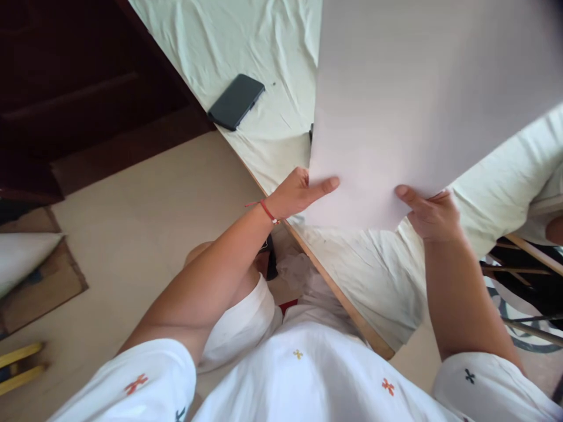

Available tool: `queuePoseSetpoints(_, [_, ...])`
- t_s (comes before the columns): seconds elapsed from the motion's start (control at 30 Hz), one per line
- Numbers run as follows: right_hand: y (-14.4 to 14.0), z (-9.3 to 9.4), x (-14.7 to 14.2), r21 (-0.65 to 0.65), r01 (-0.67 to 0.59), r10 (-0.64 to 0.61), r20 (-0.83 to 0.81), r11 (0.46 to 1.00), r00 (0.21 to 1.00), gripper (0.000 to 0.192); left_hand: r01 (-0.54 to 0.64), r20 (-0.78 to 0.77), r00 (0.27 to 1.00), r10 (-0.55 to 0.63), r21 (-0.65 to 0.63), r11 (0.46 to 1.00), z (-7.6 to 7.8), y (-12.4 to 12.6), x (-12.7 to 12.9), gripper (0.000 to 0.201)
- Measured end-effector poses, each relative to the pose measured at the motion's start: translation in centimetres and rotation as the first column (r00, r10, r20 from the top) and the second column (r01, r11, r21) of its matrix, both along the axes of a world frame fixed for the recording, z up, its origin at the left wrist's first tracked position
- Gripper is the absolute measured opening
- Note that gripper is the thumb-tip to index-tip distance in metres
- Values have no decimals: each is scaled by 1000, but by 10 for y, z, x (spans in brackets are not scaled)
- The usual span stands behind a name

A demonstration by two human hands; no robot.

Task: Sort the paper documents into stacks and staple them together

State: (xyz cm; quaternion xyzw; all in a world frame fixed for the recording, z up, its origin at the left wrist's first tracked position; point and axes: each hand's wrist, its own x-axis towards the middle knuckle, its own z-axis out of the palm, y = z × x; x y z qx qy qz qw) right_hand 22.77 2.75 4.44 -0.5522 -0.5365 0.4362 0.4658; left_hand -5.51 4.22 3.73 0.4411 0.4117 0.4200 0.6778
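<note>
A large, plain white sheet (409,105), like paper or thin card, is held up over the cloth-covered table and runs out of view at the top. My left hand (301,192) grips its left edge near the lower corner, thumb on top and fingers hidden beneath. At the lower right edge my right hand (433,211) pinches the sheet the same way, thumb on the face and the other fingers underneath. Part of a small dark object (311,133) peeks out by the left edge of the sheet; I cannot make out what it is.
A dark flat case (236,101), perhaps a phone or tablet cover, lies near the left edge of the pale tablecloth (281,47). A wooden edge (334,287) runs along the table's near side. Brown cardboard (48,287) and yellow handles (21,368) are on the floor at left.
</note>
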Motion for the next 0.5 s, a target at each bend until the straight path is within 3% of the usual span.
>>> queuePoseSetpoints(0.1, [-14,13,2,-179,-60,58,-18,982,998,36,-34,81,996,27,82,996,2,0,2,45])
queuePoseSetpoints(0.2, [-35,9,5,-357,-92,72,-69,930,995,33,-68,157,985,69,-15,998,-1,1,6,56])
queuePoseSetpoints(0.33, [-60,-8,10,-522,-158,106,-129,838,986,36,-16,189,981,43,-139,990,-10,0,13,58])
queuePoseSetpoints(0.5, [-68,-17,9,-526,49,-154,-157,849,976,38,77,215,976,-24,-243,967,-23,-11,29,52])
